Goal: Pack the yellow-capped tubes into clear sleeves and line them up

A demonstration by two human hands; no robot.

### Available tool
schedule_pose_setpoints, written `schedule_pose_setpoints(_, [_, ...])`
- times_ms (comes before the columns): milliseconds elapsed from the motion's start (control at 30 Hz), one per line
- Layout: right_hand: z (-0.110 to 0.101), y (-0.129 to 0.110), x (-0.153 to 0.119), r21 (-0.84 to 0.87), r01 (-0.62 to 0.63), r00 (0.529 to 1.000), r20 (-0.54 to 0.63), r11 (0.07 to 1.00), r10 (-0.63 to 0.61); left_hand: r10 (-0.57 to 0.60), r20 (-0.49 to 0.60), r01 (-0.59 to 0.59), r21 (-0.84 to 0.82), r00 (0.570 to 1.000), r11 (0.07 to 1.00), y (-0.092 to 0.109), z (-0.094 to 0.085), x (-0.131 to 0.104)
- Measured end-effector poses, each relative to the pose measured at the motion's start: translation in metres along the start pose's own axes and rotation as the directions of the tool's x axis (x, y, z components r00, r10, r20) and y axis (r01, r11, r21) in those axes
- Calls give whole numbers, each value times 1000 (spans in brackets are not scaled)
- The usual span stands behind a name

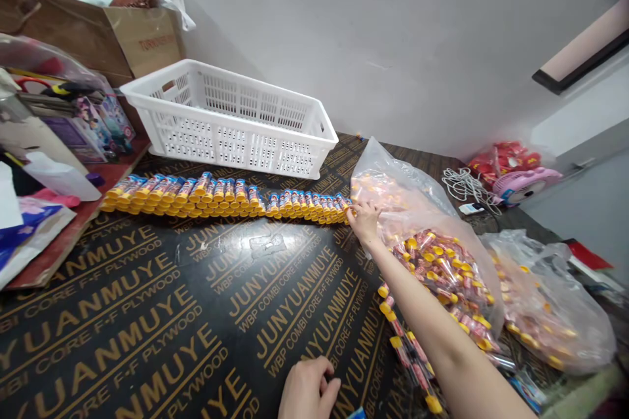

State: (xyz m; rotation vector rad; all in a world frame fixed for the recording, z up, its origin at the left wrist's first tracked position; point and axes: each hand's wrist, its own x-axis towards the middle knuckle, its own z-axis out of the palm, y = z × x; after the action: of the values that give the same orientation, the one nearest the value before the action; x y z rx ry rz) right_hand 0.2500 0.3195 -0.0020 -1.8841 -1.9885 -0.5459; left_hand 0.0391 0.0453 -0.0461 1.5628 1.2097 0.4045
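Blue-labelled tubes with yellow caps (228, 191) lie stacked in a long low row across the black plywood table (230, 301). At the row's right end, my right hand (364, 217) touches the last tubes, its fingers curled; whether it grips one is too small to tell. My left hand (310, 387) rests low over the front of the table, fingers bent together, and its grip is partly hidden. Beside my right arm, a clear plastic bag (427, 209) lies open, full of pink tubes with yellow caps. Several tubes (410, 353) lie loose below it, left of my forearm.
Behind the row stands a white plastic basket (230, 134). Boxes and packages crowd the left side, with a cardboard box (142, 42) behind. A second bag of tubes (550, 314), a white cable (466, 188) and a pink fan (525, 186) are at the right.
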Motion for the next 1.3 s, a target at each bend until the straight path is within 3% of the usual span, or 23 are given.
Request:
schedule_pose_setpoints(467, [-1, -4, -2, 51, -32, 999, 26, 998, 31, 1, -22, -1, 9, 1000, 1000, 3, -2, -2])
schedule_pose_setpoints(600, [-14, -6, 2, 73, -57, 997, 63, 996, 53, 13, 8, -14, 88, 1000, 996, 3, 7, -5])
schedule_pose_setpoints(667, [-27, -3, -2, 81, -76, 994, 84, 994, 69, 18, 90, -30, 133, 996, 991, 1, 15, -6])
schedule_pose_setpoints(767, [-54, 10, -28, 93, -79, 983, 174, 993, 62, 12, 246, -65, 206, 969, 976, -2, 27, -6])
schedule_pose_setpoints(867, [-80, 26, -80, 96, -50, 936, 351, 994, 14, -11, 293, -75, 279, 956, 957, 0, 30, -7])
schedule_pose_setpoints(967, [-96, 35, -139, 84, -41, 873, 488, 996, -5, -38, 271, -48, 304, 962, 951, 10, 25, -11])
schedule_pose_setpoints(1067, [-102, 32, -181, 78, -48, 851, 525, 996, 0, -36, 231, -42, 324, 972, 945, 21, 20, -18])
schedule_pose_setpoints(1300, [-106, 17, -208, 164, 9, 863, 497, 986, -90, -8, 82, -19, 321, 997, 947, 28, 22, -29])
